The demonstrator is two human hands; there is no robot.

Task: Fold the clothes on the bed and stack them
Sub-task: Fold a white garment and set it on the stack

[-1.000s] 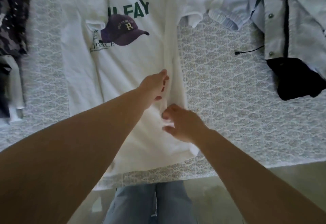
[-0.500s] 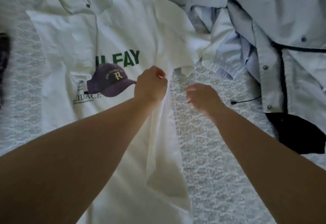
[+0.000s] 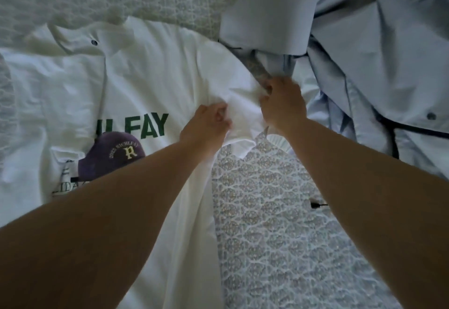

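A white polo shirt [image 3: 136,82] with green letters and a purple cap print lies front up on the bed, collar at the far side. Its left side is folded inward. My left hand [image 3: 206,126] pinches the cloth near the right armpit. My right hand [image 3: 281,104] grips the shirt's right sleeve [image 3: 243,94] at its outer end, bunching the fabric. Both forearms stretch out over the shirt and the bed.
A pale blue jacket [image 3: 364,53] with dark trim and snap buttons lies crumpled at the right, touching the sleeve. The patterned lace bedspread [image 3: 267,211] shows between my arms. A small black cord end [image 3: 315,204] lies by my right forearm.
Both hands moved up the shirt's right edge from the hem area to the sleeve. My right hand, empty before, now grips the sleeve. The view shifted toward the collar.
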